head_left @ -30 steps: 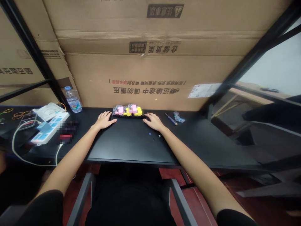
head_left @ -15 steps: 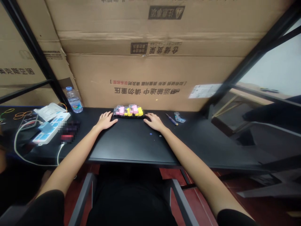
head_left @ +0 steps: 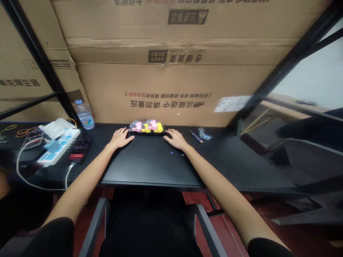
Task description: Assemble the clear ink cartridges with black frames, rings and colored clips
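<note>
A cluster of small pink, yellow and clear plastic pieces on a dark base (head_left: 146, 127) sits at the back of the black table (head_left: 150, 167), against the cardboard. My left hand (head_left: 120, 137) lies flat on the table just left of the cluster, fingers stretched out and holding nothing. My right hand (head_left: 174, 138) lies flat just to its right, fingers also spread and empty. Neither hand touches the pieces.
Large cardboard boxes (head_left: 171, 71) wall off the back. At the left lie a water bottle (head_left: 84, 115), a white power strip (head_left: 57, 146) with a cable, and a plastic bag (head_left: 56, 127). A small screwdriver (head_left: 194, 136) and a packet (head_left: 204, 134) lie right of my right hand.
</note>
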Motion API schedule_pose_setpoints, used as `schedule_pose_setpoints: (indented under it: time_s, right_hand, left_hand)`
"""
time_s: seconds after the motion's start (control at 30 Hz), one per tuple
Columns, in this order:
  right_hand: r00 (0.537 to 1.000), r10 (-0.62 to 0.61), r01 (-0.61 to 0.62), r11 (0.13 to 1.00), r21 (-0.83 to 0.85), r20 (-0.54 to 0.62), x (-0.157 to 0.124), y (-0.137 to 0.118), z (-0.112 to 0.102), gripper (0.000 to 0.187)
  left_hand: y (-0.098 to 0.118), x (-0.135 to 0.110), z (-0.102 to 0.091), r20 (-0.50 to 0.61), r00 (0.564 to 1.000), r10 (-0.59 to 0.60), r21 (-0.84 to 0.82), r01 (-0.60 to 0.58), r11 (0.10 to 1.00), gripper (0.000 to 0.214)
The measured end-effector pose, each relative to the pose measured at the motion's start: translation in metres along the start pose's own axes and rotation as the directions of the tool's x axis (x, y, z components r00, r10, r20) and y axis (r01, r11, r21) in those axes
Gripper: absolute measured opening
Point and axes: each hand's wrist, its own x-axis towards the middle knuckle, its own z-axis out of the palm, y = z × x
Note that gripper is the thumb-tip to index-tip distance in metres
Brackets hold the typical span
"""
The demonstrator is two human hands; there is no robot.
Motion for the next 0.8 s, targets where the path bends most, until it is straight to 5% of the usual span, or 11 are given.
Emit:
schedule_pose_setpoints:
  time_s: [0.8]
  right_hand:
    - [1.0, -0.002, 0.002, 1.0, 0.022, 0.005, 0.006, 0.01, 0.008, 0.052]
  left_hand:
    - [-0.003, 0.002, -0.001, 0.016, 1.0, 0.006, 0.017, -0.007, 1.0, 0.087]
